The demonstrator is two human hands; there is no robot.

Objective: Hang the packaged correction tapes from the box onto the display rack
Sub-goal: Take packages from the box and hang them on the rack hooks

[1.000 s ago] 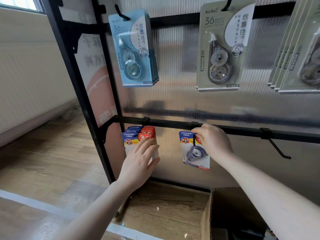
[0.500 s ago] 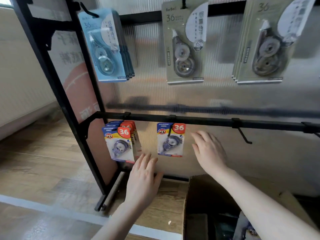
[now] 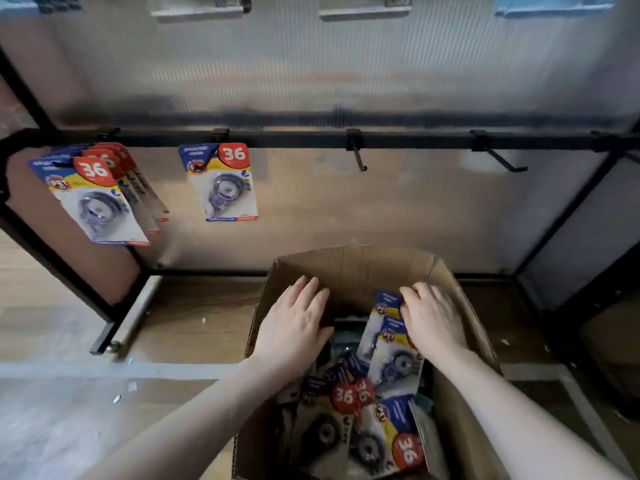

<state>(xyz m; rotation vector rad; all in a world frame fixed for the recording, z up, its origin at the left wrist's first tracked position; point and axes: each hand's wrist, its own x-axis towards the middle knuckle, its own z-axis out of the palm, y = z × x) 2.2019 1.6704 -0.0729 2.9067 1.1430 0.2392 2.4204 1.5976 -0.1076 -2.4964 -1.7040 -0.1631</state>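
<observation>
An open cardboard box stands on the floor in front of the display rack and holds several packaged correction tapes with red "36" labels. My left hand hovers flat over the box's left side, fingers straight, holding nothing. My right hand curls its fingers over the top edge of an upright packaged correction tape in the box. On the rack's lower rail, a stack of the same packs hangs on the left hook. A single pack hangs on the second hook.
Two bare black hooks stick out of the rail further right. The rack's black frame legs stand on the wooden floor left of the box. Bottom edges of larger packs show along the top.
Both hands have left the hung packs and dropped into the box. The view has tilted down from the rack to the box. My right hand now curls on a pack.
</observation>
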